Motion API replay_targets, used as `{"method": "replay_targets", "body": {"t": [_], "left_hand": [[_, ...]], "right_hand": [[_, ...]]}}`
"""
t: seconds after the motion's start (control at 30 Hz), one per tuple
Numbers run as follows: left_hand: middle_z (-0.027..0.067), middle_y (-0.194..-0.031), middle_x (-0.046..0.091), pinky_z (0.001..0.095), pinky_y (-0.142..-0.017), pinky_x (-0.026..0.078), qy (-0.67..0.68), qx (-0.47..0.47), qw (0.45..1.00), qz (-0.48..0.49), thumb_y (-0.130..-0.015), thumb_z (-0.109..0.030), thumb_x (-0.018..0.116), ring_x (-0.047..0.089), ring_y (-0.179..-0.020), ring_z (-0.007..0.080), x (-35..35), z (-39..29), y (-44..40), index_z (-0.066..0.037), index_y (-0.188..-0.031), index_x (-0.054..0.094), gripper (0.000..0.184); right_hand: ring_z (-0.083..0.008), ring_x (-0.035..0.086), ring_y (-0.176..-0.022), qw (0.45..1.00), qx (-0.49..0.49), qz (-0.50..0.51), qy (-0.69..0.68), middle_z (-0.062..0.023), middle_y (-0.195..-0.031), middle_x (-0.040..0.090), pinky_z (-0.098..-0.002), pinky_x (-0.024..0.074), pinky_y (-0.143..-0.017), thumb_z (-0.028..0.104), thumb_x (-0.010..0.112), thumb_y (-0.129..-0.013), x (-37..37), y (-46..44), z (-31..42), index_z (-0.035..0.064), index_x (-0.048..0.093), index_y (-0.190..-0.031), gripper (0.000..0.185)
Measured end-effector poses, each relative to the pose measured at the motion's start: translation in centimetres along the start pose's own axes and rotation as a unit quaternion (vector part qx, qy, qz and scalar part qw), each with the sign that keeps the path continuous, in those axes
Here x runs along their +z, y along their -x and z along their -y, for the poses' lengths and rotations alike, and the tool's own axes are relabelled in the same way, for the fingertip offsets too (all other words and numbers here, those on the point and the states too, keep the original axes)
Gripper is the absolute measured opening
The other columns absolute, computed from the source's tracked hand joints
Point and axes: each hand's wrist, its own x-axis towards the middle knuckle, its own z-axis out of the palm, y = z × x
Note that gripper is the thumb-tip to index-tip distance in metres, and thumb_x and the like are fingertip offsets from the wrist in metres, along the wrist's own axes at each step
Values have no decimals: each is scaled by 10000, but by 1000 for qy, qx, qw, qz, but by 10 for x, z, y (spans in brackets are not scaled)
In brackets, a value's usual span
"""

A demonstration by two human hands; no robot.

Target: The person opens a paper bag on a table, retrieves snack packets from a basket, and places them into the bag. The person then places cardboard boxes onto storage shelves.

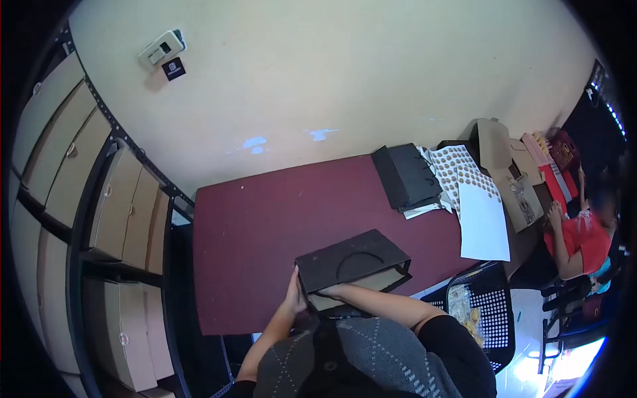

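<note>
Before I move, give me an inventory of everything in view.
Tabletop: one, maroon, centre
Paper bag: one, black, near edge
Bag stack: one, black, far right corner
Spotted sheets: several, white and brown, beside stack
Blank sheet: one, white, beside bag stack
Open box: one, brown, right
Basket: one, black, lower right
Rack: one, black, left
Rack boxes: several, tan
Wall device: one, white, upper left
Small box: one, black, below device
Co-worker: one, red top, right
Left hand: one, bare, against bag
Right hand: one, bare, at bag's mouth

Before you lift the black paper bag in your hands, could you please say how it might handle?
The black paper bag looks thin-walled, so it is probably light for its size. Straight edges suggest it is fairly stiff, though the open mouth could flex. Its thin curved handle may flop.
</note>
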Motion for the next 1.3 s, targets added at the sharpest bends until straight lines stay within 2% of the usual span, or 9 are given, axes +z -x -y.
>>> {"method": "replay_targets", "body": {"t": [0.2,0.37,0.47,0.53,0.7,0.87,0.97,1.17,1.3], "left_hand": [[141,-1198,567,403,-936,431,-36,80,989,-120,-816,-579,524,550,-1072,285,2,-18,-7,-63,-1262,509,682],[137,-975,642,389,-811,505,-40,21,983,-179,-846,-576,447,621,-885,271,-15,-17,-20,-62,-1059,607,578],[135,-1097,623,419,-835,516,89,-8,996,-5,-884,-580,396,616,-955,290,-40,-16,-26,-81,-1152,579,595],[137,-1138,607,433,-866,504,67,-7,997,-30,-885,-590,395,606,-997,298,-23,-18,-10,-82,-1197,555,618],[173,-1228,557,440,-914,490,71,-54,995,-34,-878,-630,388,582,-1081,327,-38,-29,1,-65,-1281,500,703],[322,-1433,216,561,-940,420,49,-38,986,-155,-801,-799,133,424,-1207,488,-60,-25,2,-36,-1458,87,1009],[280,-1455,229,556,-1013,317,-189,-37,957,-215,-766,-836,124,376,-1258,464,-63,-29,7,-73,-1470,115,1038],[152,-1355,442,377,-1039,302,-218,190,943,-166,-893,-701,173,434,-1227,254,-69,-45,13,-51,-1411,320,844],[139,-1270,487,312,-935,374,-318,276,889,-180,-930,-503,456,466,-1149,209,-11,-54,34,-67,-1366,364,623]], "right_hand": [[-218,532,-1059,922,89,212,311,-181,-1115,590,-305,409,-920,249,520,-905,-1,17,82,-17,509,-1219,411],[-250,515,-1141,943,49,277,177,-188,-1258,535,-308,396,-958,69,424,-924,-9,38,115,1,396,-1352,434],[-275,488,-1198,972,-110,147,147,-195,-1426,353,-337,384,-991,-96,358,-834,-21,53,126,71,367,-1389,579],[-320,411,-1278,980,-105,79,148,-220,-1486,221,-367,349,-1039,-121,364,-795,-35,64,154,105,405,-1367,616],[-417,305,-1303,829,-170,-352,400,-248,-1428,292,-457,279,-1067,93,573,-814,-118,71,134,87,477,-1283,479],[-363,517,-1146,909,-36,-313,271,-241,-1238,527,-393,397,-979,208,594,-856,-158,76,100,44,457,-1310,501],[-338,585,-1060,934,9,-263,243,-230,-1109,613,-364,437,-928,252,546,-900,-153,72,94,14,509,-1260,434],[-370,588,-1045,918,-25,-273,287,-243,-1091,616,-395,464,-888,379,559,-882,-134,60,111,10,521,-1249,522],[-389,602,-979,874,28,-285,392,-234,-1030,633,-434,482,-837,350,580,-860,-132,55,122,23,529,-1234,499]]}}
